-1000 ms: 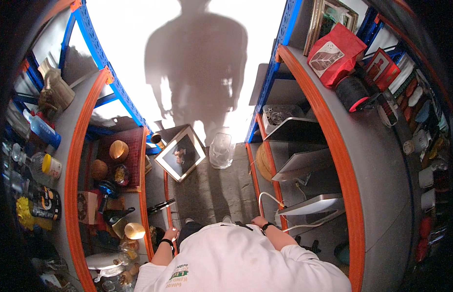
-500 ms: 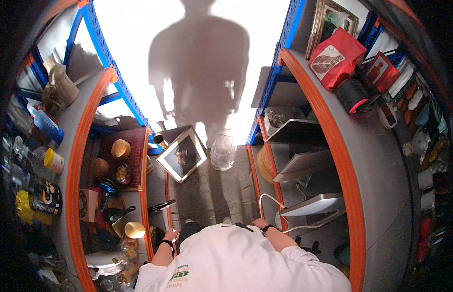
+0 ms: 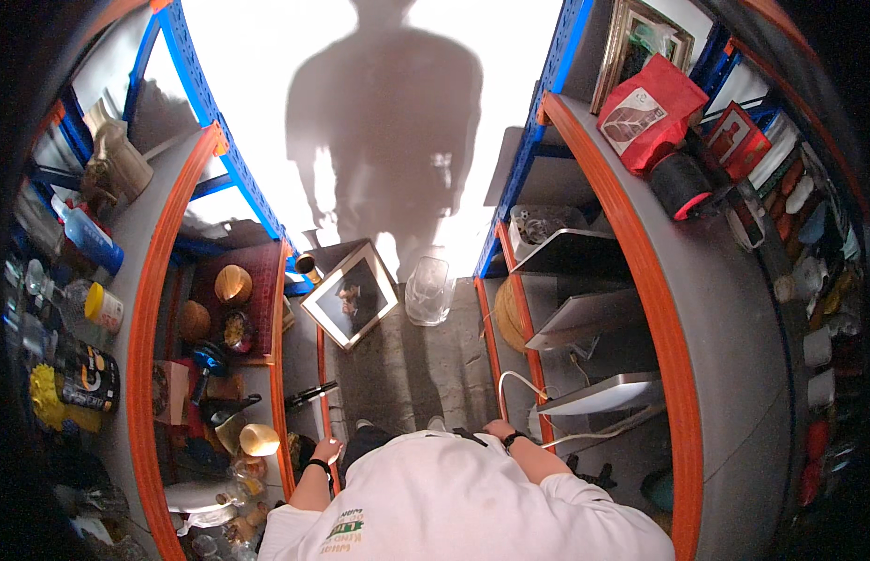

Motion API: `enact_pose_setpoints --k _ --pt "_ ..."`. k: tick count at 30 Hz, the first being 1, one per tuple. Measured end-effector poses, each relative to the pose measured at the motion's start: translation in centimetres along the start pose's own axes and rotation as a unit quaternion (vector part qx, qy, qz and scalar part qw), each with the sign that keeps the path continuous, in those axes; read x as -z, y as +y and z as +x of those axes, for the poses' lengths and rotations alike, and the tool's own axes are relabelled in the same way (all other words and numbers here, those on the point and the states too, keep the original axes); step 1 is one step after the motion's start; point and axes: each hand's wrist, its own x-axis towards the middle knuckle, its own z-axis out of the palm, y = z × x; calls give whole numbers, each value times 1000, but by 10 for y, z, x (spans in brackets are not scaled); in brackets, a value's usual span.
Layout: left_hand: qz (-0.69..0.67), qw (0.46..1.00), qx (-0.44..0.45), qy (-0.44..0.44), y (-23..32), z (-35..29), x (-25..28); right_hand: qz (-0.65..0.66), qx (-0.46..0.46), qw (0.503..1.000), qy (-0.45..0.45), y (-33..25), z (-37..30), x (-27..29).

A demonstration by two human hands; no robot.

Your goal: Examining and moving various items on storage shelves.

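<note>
Both my arms hang down at my sides, a dark band on each wrist. Beside the lower orange beam of the left shelves is my left hand (image 3: 328, 451); its fingers are too small and turned away to read. My right hand (image 3: 498, 429) hangs close to the right shelves, near a white cable (image 3: 521, 378), its fingers likewise unclear. I see nothing held in either hand. Ahead on the floor, a framed picture (image 3: 336, 313) leans at a tilt by the left shelves. A clear plastic container (image 3: 428, 292) stands beside it, against the white wall.
Shelves with orange beams line both sides. On the left are a wooden ball-like ornament (image 3: 233, 284), a blue bottle (image 3: 91, 240) and a yellow-lidded jar (image 3: 104, 308). The right holds a red bag (image 3: 648, 110), a black cylinder (image 3: 678, 185) and flat silver screens (image 3: 599, 394). My shadow falls on the wall (image 3: 384, 122).
The view has shifted very slightly. My hands and the things around them stay as they were.
</note>
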Motion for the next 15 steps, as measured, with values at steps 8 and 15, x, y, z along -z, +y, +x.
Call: enact_pose_setpoints --k 8,15 --pt "6 997 -76 29 -1 6 -2 -18 8 1000 1 5 4 6" --pt "-34 998 -45 34 5 4 -4 -63 4 997 -36 12 9 0"
